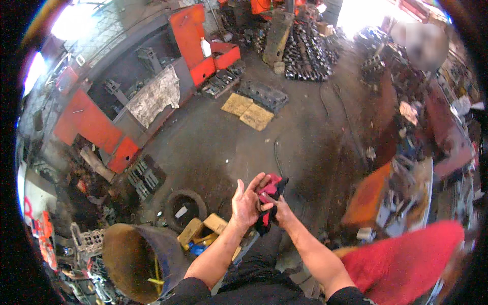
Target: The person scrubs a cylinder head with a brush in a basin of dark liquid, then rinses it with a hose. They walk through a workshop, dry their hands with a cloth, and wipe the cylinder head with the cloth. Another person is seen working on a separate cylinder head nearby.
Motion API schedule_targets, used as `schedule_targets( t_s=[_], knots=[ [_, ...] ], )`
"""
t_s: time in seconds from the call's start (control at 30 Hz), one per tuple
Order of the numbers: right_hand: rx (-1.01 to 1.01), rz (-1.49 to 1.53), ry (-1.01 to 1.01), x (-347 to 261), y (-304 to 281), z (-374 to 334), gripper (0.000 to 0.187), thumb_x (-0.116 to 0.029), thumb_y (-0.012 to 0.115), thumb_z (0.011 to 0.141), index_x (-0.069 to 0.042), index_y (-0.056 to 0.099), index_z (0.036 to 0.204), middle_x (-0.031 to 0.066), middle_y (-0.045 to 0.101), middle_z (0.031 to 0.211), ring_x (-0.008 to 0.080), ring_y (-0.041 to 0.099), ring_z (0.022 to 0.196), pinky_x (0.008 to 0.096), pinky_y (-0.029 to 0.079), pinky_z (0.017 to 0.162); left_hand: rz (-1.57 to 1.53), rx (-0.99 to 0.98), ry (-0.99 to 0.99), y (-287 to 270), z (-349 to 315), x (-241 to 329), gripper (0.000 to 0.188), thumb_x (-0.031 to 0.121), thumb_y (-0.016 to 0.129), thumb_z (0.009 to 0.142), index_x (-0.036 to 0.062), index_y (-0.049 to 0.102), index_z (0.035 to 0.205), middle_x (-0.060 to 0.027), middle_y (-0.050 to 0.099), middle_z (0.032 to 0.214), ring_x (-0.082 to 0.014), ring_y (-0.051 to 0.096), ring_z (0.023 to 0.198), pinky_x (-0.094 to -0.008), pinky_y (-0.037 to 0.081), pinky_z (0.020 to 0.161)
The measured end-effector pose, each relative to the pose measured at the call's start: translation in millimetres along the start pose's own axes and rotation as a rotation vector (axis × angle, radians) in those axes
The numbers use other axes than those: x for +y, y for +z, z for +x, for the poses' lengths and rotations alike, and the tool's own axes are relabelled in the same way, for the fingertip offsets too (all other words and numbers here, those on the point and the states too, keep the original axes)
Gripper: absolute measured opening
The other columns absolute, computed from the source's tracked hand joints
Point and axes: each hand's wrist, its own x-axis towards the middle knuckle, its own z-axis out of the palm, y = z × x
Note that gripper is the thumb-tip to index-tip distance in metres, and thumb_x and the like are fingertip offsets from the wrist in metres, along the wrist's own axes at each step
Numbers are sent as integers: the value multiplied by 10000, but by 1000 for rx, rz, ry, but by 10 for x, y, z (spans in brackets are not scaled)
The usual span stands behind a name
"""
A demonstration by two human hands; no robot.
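My left hand (246, 204) is raised in front of my body with its palm turned up and fingers stretched apart. Against its fingers presses a crumpled red and black cloth (270, 189); whether it is a rag or a glove I cannot make out. The cloth is bunched in my right hand (282, 213), whose fingers are closed around it and partly hidden. Both hands are close together above the dark floor.
A large orange-red machine (96, 122) stands at left. Cardboard sheets (249, 111) lie on the floor ahead. Near me are a tyre (201, 203), a rusty drum (168, 249) and cardboard boxes (190, 231). A red cover (406, 262) and a cluttered metal bench (368, 195) are at right.
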Motion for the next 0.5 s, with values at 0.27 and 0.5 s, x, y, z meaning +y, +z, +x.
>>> schedule_targets(
  t_s=[0.27, 0.5],
  knots=[
    [505, 201, -60, -839, -2459, 1753, 321, 26, 527, 858, -7, 542, 1177, 96, 613, 1089, 212, 633, 967, 321, 553, 827, 108, 50, -352, 338, 3452, -890, 605, 588, 323, 962, 128, 479, 1323, -43, 574, 1201, -203, 558, 1033, -382, 534, 768],
    [955, 30, -319, -1599, -4428, 2426, 391, 54, 597, 788, 0, 541, 1172, 95, 610, 1104, 215, 619, 941, 361, 533, 829, 208, -241, -647, 1558, 5693, -1525, 549, 588, 470, 918, 187, 490, 1293, 4, 566, 1108, -154, 519, 1030, -334, 493, 660]
  ],
)
